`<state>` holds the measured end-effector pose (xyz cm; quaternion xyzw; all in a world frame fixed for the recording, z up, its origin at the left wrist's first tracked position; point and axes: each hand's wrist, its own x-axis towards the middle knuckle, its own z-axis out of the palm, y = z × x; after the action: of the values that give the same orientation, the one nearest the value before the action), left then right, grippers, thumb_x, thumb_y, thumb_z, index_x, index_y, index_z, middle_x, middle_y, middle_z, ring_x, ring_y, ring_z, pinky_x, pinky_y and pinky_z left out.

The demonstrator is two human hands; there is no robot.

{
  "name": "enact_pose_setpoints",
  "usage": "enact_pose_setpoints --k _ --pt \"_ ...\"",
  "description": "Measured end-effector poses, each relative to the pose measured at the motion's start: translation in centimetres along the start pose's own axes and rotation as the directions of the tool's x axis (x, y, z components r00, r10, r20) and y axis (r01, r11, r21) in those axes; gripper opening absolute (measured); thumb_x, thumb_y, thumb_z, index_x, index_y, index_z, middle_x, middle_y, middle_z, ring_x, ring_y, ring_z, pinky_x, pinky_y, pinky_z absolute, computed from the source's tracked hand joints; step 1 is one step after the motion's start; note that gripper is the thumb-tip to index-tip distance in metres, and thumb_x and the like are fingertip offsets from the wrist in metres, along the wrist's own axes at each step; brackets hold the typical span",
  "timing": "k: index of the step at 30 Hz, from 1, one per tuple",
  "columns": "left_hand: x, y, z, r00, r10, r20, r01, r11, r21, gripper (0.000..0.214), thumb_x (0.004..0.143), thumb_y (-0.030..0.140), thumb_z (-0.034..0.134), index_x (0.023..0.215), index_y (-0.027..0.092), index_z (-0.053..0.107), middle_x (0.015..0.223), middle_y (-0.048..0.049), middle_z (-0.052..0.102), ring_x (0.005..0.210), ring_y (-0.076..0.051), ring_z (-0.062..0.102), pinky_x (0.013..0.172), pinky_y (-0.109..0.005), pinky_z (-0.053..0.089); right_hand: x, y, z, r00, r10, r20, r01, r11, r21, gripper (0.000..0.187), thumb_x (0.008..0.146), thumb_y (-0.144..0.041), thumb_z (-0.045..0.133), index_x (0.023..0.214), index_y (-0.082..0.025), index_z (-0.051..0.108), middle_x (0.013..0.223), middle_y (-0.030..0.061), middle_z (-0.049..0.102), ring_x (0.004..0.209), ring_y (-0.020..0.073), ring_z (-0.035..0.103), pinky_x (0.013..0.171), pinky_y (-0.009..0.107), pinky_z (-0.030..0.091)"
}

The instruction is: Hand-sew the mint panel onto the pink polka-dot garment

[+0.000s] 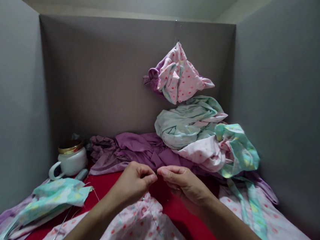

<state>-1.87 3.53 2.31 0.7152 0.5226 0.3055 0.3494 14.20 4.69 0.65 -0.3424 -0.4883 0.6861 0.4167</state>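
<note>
My left hand [134, 183] and my right hand [183, 182] meet fingertip to fingertip above a red surface [105, 184]. Both are closed in a pinch on something too small to make out, perhaps a thread or needle. Just below them lies a pink dotted cloth [144, 228] that rises toward my left hand. A pink dotted cloth bundle [178, 76] hangs from a thread against the grey back panel.
Grey panels wall in the space on three sides. A pile of mint, pink and purple cloth [192, 138] sits at the back right. A white mug with a gold lid [71, 158] stands at the back left. A mint patterned cloth [53, 196] lies front left.
</note>
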Motion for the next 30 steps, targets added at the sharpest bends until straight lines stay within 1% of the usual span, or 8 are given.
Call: enact_pose_setpoints --k 5,11,13,15,17,18,24,30 --pt "-0.8 0.3 2.1 0.989 0.128 -0.07 -0.114 0.976 0.185 0.024 0.075 0.021 0.042 0.052 0.017 0.037 0.052 0.0035 0.032 0.052 -0.01 0.029 0.053 -0.027 0.018 0.9 1.1 -0.1 0.984 -0.121 -0.131 0.111 0.99 -0.082 0.042 0.057 -0.05 0.072 0.076 -0.014 0.065 0.053 -0.0053 0.041 0.046 0.0058 0.027 0.044 0.021 0.021" --pt "-1.3 1.0 2.0 0.987 0.143 -0.075 -0.123 0.967 0.221 0.022 0.077 0.022 0.042 0.055 0.017 0.041 0.053 0.0021 0.041 0.052 -0.011 0.034 0.054 -0.027 0.018 1.2 1.9 -0.2 0.937 -0.331 -0.113 0.284 0.908 -0.308 0.021 0.066 -0.036 0.069 0.065 -0.015 0.068 0.068 0.0024 0.057 0.067 0.0139 0.048 0.065 0.026 0.036" --pt "-1.0 0.9 1.3 0.99 0.12 -0.071 -0.107 0.98 0.166 0.022 0.076 0.024 0.043 0.055 0.017 0.043 0.054 0.0014 0.044 0.054 -0.011 0.038 0.053 -0.025 0.022 0.9 1.7 -0.3 0.901 -0.432 -0.03 0.364 0.794 -0.486 0.013 0.072 -0.027 0.064 0.066 -0.017 0.069 0.072 0.0027 0.057 0.07 0.0143 0.05 0.067 0.025 0.035" --pt "-0.5 0.6 0.7 0.994 0.083 -0.065 -0.077 0.992 0.096 0.02 0.073 0.025 0.044 0.055 0.016 0.047 0.055 0.0013 0.045 0.054 -0.011 0.038 0.052 -0.024 0.025 0.6 1.5 -0.5 0.857 -0.502 0.114 0.433 0.583 -0.688 0.016 0.078 -0.022 0.055 0.075 -0.019 0.071 0.075 0.003 0.057 0.068 0.0133 0.05 0.063 0.024 0.034" --pt "-0.2 0.3 0.3 0.997 0.04 -0.058 -0.038 0.999 0.025 0.018 0.071 0.026 0.044 0.057 0.015 0.05 0.053 0.0021 0.043 0.051 -0.01 0.035 0.049 -0.022 0.026 0.3 1.3 -0.7 0.827 -0.512 0.233 0.465 0.388 -0.796 0.02 0.082 -0.022 0.051 0.078 -0.02 0.07 0.075 0.0028 0.058 0.065 0.0122 0.051 0.058 0.023 0.033" --pt "-0.1 0.2 0.2 0.998 0.02 -0.054 -0.021 1.0 -0.006 0.017 0.069 0.026 0.044 0.058 0.015 0.051 0.051 0.0027 0.042 0.049 -0.01 0.033 0.047 -0.022 0.025 0.2 1.2 -0.7 0.826 -0.502 0.258 0.468 0.354 -0.81 0.019 0.081 -0.022 0.052 0.076 -0.02 0.07 0.074 0.0025 0.058 0.064 0.0118 0.051 0.056 0.023 0.032" --pt "0.0 0.0 0.4 1.0 -0.02 -0.019 0.017 0.992 -0.129 0.014 0.062 0.026 0.046 0.055 0.014 0.051 0.05 0.0026 0.042 0.048 -0.009 0.032 0.045 -0.021 0.025 0.3 1.3 -0.7 0.87 -0.45 0.201 0.408 0.428 -0.807 0.014 0.071 -0.023 0.064 0.059 -0.017 0.064 0.063 0.0008 0.059 0.058 0.0109 0.052 0.053 0.022 0.032" --pt "0.0 0.1 0.4 0.999 -0.047 -0.028 0.042 0.985 -0.166 0.016 0.06 0.028 0.047 0.054 0.014 0.051 0.048 0.0029 0.041 0.046 -0.008 0.031 0.044 -0.021 0.024 0.3 1.5 -0.6 0.863 -0.496 0.096 0.357 0.466 -0.809 0.015 0.065 -0.02 0.066 0.055 -0.017 0.055 0.058 -0.0013 0.058 0.054 0.0105 0.049 0.052 0.023 0.031"
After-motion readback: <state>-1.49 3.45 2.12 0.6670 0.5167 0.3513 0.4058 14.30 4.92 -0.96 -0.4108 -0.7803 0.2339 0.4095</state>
